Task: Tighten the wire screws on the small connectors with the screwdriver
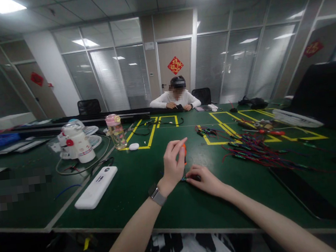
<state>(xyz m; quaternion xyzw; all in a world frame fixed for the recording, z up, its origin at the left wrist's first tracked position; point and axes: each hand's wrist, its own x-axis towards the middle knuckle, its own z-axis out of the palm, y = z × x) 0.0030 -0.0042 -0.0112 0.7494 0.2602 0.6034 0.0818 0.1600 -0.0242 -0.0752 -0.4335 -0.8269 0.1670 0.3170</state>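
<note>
My left hand [173, 161] is closed, raised above the green table, with its index finger stretched forward. It holds an orange-handled tool [185, 154], mostly hidden behind the fingers; a thin dark shaft seems to run down from it. My right hand [206, 179] rests low on the table, thumb and fingertips pinched at a small bluish-green part [184, 178] beneath the left hand. That part is too small to make out fully. To the right of my right hand lies a heap of red and black wires with small green boards [249, 151].
A white power bank [96, 188] lies left, near a white jug [79, 142] and a pink-lidded bottle [115, 132]. A black flat slab [307, 191] lies right. Yellow tape [215, 143] marks the table [148, 164]. Another person [176, 94] works opposite.
</note>
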